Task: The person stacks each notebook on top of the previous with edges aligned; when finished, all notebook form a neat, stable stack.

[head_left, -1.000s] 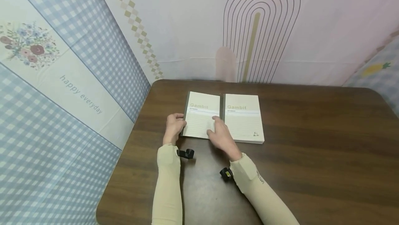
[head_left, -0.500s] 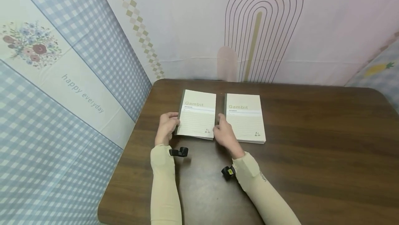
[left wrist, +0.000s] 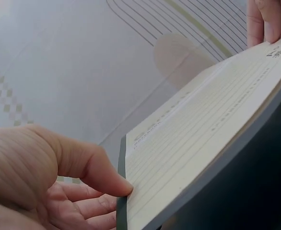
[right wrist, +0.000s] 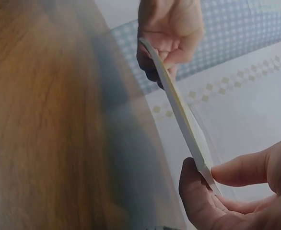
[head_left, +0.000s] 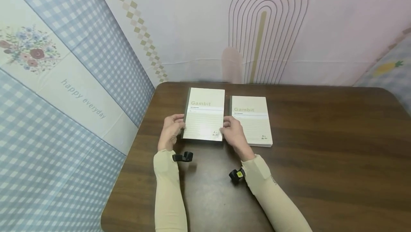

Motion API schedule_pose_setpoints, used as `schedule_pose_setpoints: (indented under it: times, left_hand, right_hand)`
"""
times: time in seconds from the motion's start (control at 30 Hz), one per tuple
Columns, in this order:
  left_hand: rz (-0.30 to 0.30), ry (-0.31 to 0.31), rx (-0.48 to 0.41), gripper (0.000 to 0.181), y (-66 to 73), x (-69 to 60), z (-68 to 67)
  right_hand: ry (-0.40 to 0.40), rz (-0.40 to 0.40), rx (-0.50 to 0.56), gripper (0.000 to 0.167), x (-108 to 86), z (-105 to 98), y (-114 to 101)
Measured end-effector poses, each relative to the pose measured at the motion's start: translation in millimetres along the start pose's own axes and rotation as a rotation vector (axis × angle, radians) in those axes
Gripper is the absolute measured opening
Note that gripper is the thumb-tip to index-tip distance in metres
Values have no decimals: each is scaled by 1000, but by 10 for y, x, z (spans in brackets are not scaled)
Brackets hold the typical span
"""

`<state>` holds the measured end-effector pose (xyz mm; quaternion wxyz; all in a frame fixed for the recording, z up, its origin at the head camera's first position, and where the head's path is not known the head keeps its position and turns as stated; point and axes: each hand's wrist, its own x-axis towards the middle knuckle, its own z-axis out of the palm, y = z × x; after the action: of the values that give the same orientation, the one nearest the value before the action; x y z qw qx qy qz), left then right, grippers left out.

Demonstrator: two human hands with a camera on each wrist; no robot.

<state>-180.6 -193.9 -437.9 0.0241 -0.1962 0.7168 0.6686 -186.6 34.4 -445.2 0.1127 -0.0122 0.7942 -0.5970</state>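
A cream notebook (head_left: 204,117) with a dark spine and "Gambit" on its cover is held up off the table between both hands. My left hand (head_left: 171,131) pinches its spine side, thumb on the cover, as the left wrist view shows with the thumb (left wrist: 109,175). On the opposite edge, near the lower corner, my right hand (head_left: 235,134) pinches it between thumb (right wrist: 241,170) and fingers. The right wrist view has the notebook (right wrist: 181,115) edge-on, slightly bent. A second matching notebook (head_left: 252,117) lies to the right, partly behind my right hand, with more pages or another notebook under it.
The brown wooden table (head_left: 327,146) runs far to the right. Behind it hangs a pale printed cloth (head_left: 192,28), and a blue checked cloth (head_left: 80,39) covers the left side. Small black cameras sit on both wrists.
The left notebook has shifted left, away from the second one, and has been raised. My right hand has moved from its cover to its right edge and now grips it there.
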Motion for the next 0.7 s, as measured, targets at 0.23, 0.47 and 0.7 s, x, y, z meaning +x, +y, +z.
schedule_pose_setpoints:
  times: [0.23,0.47,0.7]
  left_hand:
    - [-19,-8,52,57,29,10,81]
    - [-14,-41,63,58,35,11,208]
    - [-1,-45,98,55,35,39,355]
  right_hand:
    - [15,16,-15,50,0,-132,-6]
    - [42,50,-45,51,32,-255,30]
    - [61,33,-67,49,51,-385,61]
